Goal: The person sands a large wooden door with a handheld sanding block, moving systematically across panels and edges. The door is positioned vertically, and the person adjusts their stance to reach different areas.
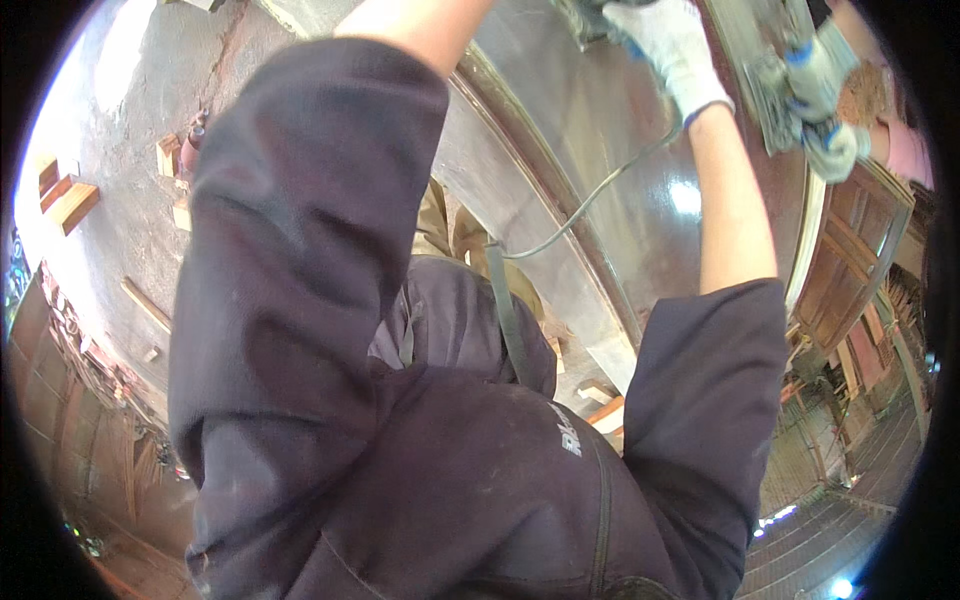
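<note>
My right hand (668, 52) wears a white knit glove and reaches over a dark, glossy framed panel (600, 130). Its fingers close around something blurred and dark grey (585, 22) at the top edge, whose kind I cannot make out. A thin grey cable (610, 182) runs from near my right wrist across the panel towards my waist. My left forearm (415, 28) leaves the picture at the top, so my left hand is out of sight. Long raised moulding (550, 185) crosses the panel lengthwise.
Another person's gloved hands (833, 150) are at the panel's far right, beside a blurred grey object (768, 95). Wooden blocks (72, 205) and a stick (146, 305) lie on the grey floor (110, 250) at left. A panelled wooden door (850, 260) stands at right.
</note>
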`<state>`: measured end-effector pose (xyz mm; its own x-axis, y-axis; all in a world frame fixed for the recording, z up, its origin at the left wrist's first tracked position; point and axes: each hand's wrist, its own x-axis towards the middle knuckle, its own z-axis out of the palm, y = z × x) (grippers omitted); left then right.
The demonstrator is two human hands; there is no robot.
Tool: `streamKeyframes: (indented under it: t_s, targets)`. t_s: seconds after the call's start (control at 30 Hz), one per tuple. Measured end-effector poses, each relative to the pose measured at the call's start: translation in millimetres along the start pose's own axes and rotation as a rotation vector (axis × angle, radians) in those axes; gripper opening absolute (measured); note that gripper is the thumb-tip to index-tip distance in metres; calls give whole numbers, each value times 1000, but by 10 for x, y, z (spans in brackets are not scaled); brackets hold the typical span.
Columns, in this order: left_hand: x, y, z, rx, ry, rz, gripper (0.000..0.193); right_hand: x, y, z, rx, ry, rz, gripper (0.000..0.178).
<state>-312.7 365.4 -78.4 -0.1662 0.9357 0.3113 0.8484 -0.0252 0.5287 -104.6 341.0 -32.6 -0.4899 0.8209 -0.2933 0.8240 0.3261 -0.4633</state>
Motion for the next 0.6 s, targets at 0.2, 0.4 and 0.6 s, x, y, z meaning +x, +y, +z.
streamKeyframes:
  t_s: [0.2,0.4,0.6]
  targets:
    - [-1097,1573,38,-557,-177,-498,37,-1511,687,80,44,49,113,75]
    - [-2190,2767,306,-631,-249,-508,27,-2986,1363,49,88,-111,339,58]
    - [-2594,3169,484,-802,-378,-617,24,-3400,1631,-10,117,-99,336,76]
